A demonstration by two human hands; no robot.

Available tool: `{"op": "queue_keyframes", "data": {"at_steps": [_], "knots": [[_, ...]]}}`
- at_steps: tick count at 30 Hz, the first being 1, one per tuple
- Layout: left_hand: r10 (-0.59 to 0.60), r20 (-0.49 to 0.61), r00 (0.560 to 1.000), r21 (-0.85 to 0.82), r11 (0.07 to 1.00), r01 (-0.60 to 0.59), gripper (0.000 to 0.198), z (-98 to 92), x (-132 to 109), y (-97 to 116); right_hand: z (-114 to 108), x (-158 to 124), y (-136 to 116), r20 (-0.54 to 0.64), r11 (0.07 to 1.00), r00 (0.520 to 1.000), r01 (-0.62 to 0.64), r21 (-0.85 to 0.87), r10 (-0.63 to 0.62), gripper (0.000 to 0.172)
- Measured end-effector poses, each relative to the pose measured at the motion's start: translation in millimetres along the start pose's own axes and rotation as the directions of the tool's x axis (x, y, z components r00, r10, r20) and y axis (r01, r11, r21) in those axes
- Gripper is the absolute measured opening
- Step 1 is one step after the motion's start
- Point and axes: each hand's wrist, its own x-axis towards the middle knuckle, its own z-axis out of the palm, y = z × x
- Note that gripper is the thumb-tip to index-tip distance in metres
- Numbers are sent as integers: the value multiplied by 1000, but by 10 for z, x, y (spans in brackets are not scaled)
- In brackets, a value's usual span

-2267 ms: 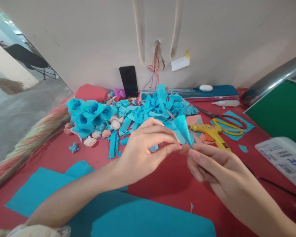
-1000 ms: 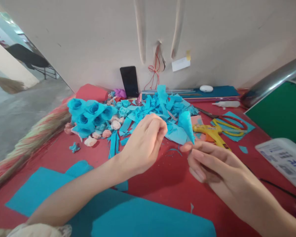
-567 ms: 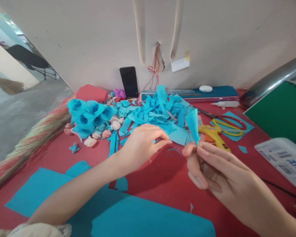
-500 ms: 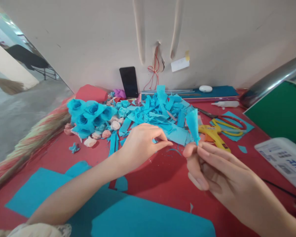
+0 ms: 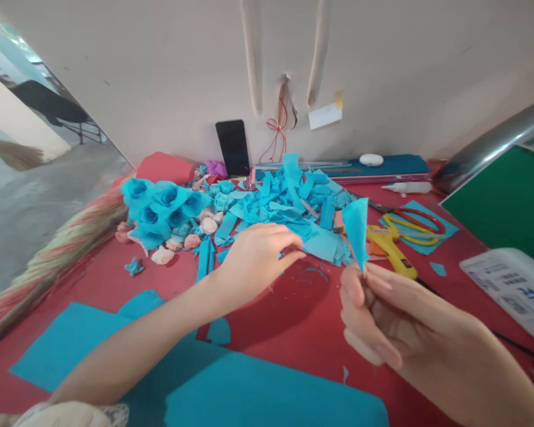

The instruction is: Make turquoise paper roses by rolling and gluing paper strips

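Upright in my right hand point(image 5: 409, 332) is a blue crepe-paper piece point(image 5: 356, 228), flaring at the top and pinched to a point at its base between thumb and fingers. My left hand point(image 5: 258, 255) hovers over the table, thumb and forefinger closed near each other; whatever is between them, if anything, is too small to make out. Behind that hand lies a heap of blue paper scraps point(image 5: 289, 201). Several finished blue paper flowers point(image 5: 164, 207) are bunched to its left, with small pink paper roses point(image 5: 191, 241) in front of them.
A yellow glue gun point(image 5: 389, 246) and red-and-yellow-handled scissors point(image 5: 416, 222) lie behind my right hand. Blue paper sheets point(image 5: 267, 385) cover the near table edge. A phone point(image 5: 232, 148) leans on the back wall. A white box point(image 5: 507, 290) stands at right.
My right hand has moved slightly right and nearer, turning the blue paper piece so more of its wide face shows. My left hand has shifted slightly left.
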Motion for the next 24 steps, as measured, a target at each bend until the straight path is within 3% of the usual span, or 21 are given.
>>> {"op": "queue_keyframes", "data": {"at_steps": [2, 5, 7, 9, 14, 18, 21, 24], "knots": [[-15, -14, 1000, -31, 999, 15, 27, -10, -10, 27, 16, 8, -16, 22, 998, 999, 28, 57, -29, 25], [-42, -37, 998, -148, 988, 36, 15, -56, -47, 118, 18, 27, -17, 31, 992, 996, 79, 97, -82, 18], [-15, -98, 995, -306, 952, -16, 22, -110, -80, 201, 7, 38, -3, 17, 990, 994, 104, 96, -106, 19], [51, -192, 980, -377, 918, -121, 10, -172, -109, 277, -8, 46, 20, 11, 988, 994, 109, 105, -110, 20], [245, -250, 937, -308, 897, -317, 16, -276, -160, 368, -19, 101, 95, 65, 991, 995, 73, 108, -80, 21], [311, -219, 925, -225, 906, -358, 4, -301, -182, 369, 9, 140, 109, 116, 994, 992, 34, 101, -46, 24], [264, -186, 946, -317, 896, -312, 9, -294, -172, 358, 25, 116, 81, 111, 997, 993, 27, 67, -35, 25], [73, -176, 982, -439, 887, -145, 11, -265, -136, 342, 21, 73, 63, 64, 998, 996, 59, 20, -61, 27]]}}
